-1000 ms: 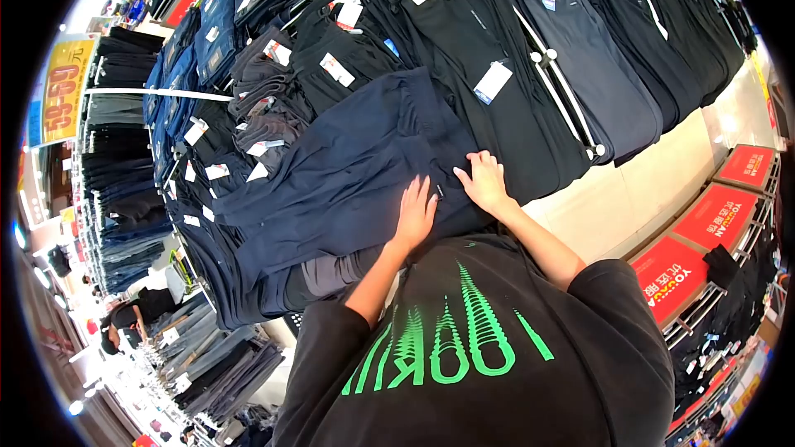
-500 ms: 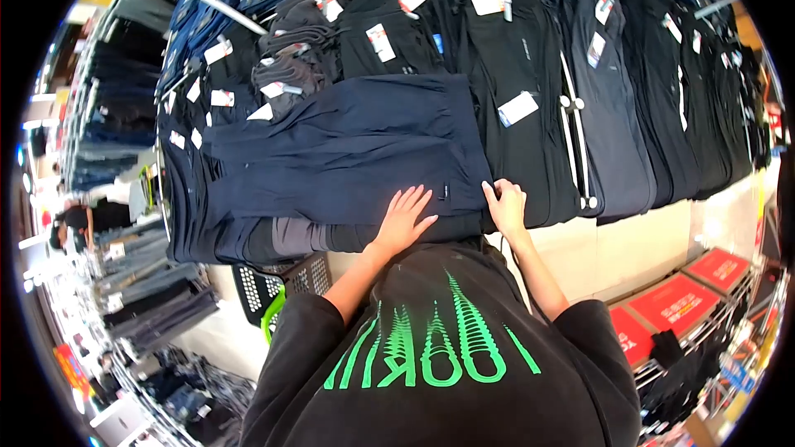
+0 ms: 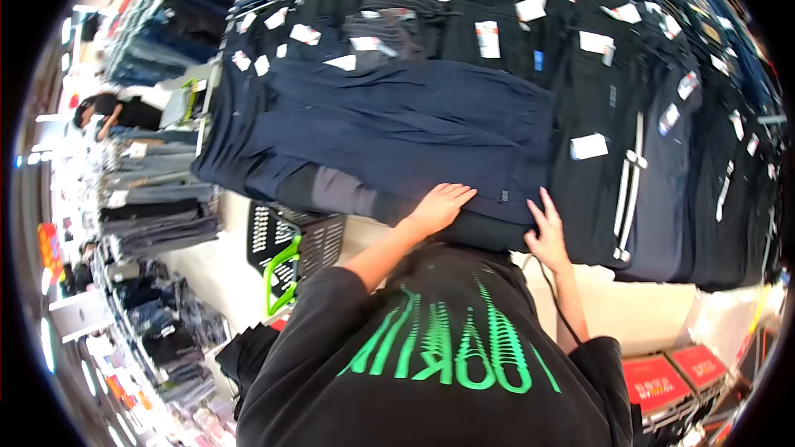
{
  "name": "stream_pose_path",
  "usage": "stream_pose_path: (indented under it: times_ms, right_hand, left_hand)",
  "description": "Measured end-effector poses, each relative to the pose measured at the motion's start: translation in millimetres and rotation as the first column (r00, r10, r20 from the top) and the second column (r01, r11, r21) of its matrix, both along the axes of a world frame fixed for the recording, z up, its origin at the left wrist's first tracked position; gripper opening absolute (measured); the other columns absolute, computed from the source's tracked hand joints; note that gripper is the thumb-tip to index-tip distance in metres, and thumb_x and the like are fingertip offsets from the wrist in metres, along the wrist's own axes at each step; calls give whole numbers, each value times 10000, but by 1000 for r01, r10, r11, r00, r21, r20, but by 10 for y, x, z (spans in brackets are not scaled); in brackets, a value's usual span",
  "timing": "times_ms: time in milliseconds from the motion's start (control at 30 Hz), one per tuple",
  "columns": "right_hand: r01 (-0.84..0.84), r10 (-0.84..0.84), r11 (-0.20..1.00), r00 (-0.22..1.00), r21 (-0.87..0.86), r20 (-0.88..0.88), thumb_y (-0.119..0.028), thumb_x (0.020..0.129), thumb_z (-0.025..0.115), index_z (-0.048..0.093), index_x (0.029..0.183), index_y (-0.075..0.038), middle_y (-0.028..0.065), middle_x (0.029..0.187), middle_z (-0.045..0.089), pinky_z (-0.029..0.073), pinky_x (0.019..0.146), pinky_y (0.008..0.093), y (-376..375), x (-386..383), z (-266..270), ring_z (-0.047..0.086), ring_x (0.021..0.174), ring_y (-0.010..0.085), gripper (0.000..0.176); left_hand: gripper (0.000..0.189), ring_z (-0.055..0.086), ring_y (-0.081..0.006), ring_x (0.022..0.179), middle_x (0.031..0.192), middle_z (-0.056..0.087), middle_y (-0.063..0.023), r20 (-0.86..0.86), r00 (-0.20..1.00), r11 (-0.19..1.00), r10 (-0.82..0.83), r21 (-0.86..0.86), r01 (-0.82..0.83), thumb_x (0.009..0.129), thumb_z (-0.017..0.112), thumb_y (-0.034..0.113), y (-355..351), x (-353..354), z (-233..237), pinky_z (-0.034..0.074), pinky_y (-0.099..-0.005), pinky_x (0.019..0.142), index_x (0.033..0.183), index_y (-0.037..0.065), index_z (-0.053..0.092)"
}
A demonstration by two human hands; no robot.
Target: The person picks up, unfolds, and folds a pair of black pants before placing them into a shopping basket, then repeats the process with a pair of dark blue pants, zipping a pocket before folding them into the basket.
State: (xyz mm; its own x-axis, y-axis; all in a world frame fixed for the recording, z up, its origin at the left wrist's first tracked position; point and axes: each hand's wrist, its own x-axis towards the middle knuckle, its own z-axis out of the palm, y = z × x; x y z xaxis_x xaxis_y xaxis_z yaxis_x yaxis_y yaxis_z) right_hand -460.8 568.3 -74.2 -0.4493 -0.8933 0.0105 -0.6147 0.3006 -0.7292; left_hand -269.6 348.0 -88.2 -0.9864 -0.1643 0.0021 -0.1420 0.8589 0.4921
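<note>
A pair of navy trousers [image 3: 397,132] lies spread sideways over the stacked clothes on the display, waistband to the right. My left hand [image 3: 440,209] rests flat on its near edge, fingers stretched out close together. At the waistband's near corner is my right hand [image 3: 548,236], thumb and fingers spread, with fingertips right at the fabric edge. Under the near side of the navy pair, a folded grey garment [image 3: 341,192] shows in part. Black trousers [image 3: 592,190] with a white tag lie just right of my right hand.
Tagged dark trousers [image 3: 729,182] continue to the right, past a white metal divider [image 3: 631,186]. A black basket with a green handle [image 3: 281,277] stands on the floor at left. Red-topped boxes [image 3: 658,381] sit at lower right. A person [image 3: 108,112] is at far left beside clothing racks.
The view has swung, so the display sits further right. My right hand's fingers have spread from a bent grip at the waistband corner. My left hand's spread fingers have drawn together on the fabric.
</note>
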Motion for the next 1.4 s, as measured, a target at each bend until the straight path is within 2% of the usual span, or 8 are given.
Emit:
stream_pose_path:
  times_ms: [67,367,633,900,1067,1200,1367,1400]
  right_hand:
    - [19,-16,999,997,37,-77,31,673,514,546,1199,-59,148,1359,415,335,1004,393,27,17,-110,432,1192,343,535]
    - [289,-285,957,946,2,-154,76,752,527,612,1028,-30,115,1181,563,378,967,361,84,177,36,502,1115,293,308]
    - [390,-322,913,869,119,-376,52,784,515,608,1069,-39,138,1185,557,388,959,371,506,-124,280,509,1101,307,314]
    - [402,-201,801,879,443,-432,61,711,423,644,1039,-28,203,1281,471,330,1029,411,418,-114,56,411,1204,359,406]
    - [491,-217,697,839,523,-499,-77,779,477,651,1013,-58,167,1309,455,317,1001,490,72,7,-47,397,1225,332,292]
    - [523,-162,612,817,594,-553,-137,819,483,618,1081,-76,129,1309,458,218,1021,575,-182,170,-133,385,1244,287,300]
    - [531,-199,628,816,569,-543,-113,831,460,578,1119,-70,109,1280,486,228,1031,572,-287,332,-260,420,1220,277,314]
    - [530,-187,609,819,591,-542,-104,844,440,544,1164,-52,125,1286,482,256,1033,540,-355,421,-216,431,1210,292,340]
  left_hand:
    - [544,495,-246,1128,1186,557,-107,16,998,998,61,-20,-61,657,577,-10,-165,87,-33,346,-372,984,1196,47,528]
    - [411,536,-231,1056,1055,605,-84,-53,953,934,298,-188,-302,667,535,-13,-1144,596,-403,354,-378,946,1071,48,583]
    - [276,560,-221,999,984,618,-59,169,825,799,540,-411,-439,713,525,49,-2260,1777,-511,360,-376,925,965,84,633]
    - [152,512,-221,1028,970,577,-57,30,699,613,714,-511,-603,777,525,110,-3161,2597,-816,357,-396,924,915,99,588]
    - [149,511,-244,1045,997,550,-68,193,554,575,810,-444,-687,781,545,73,-3491,2882,-838,476,-383,793,927,82,570]
    - [246,484,-330,959,959,477,-153,6,691,680,723,-182,-710,707,500,-43,-3623,3140,-819,428,-384,855,939,15,559]
    - [332,475,-327,919,891,484,-150,-56,729,698,683,-244,-673,606,527,-85,-3805,3400,-529,416,-379,818,920,13,577]
    - [314,477,-299,920,922,475,-121,-29,745,707,667,-292,-644,657,545,-47,-3849,3525,-656,427,-379,805,957,33,591]
